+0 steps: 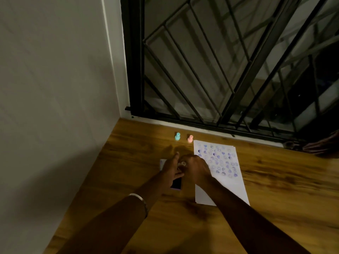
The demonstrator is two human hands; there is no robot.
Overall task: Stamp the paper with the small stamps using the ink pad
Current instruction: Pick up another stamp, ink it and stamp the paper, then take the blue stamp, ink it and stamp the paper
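Paper (pixel 222 173) lay flat on the wooden bench (pixel 275 198), its upper half covered with rows of purple and blue prints. Just left of it, the right hand (pixel 195 166) had its grip closed around a small pale stamp (pixel 182 164), whose round end showed between the two hands. The left hand (pixel 171 170), forefinger extended, rested over the ink pad (pixel 176 184), a dark pad in a light case. A teal stamp (pixel 177 136) and a pink stamp (pixel 190 138) stood upright near the window sill, apart from both hands.
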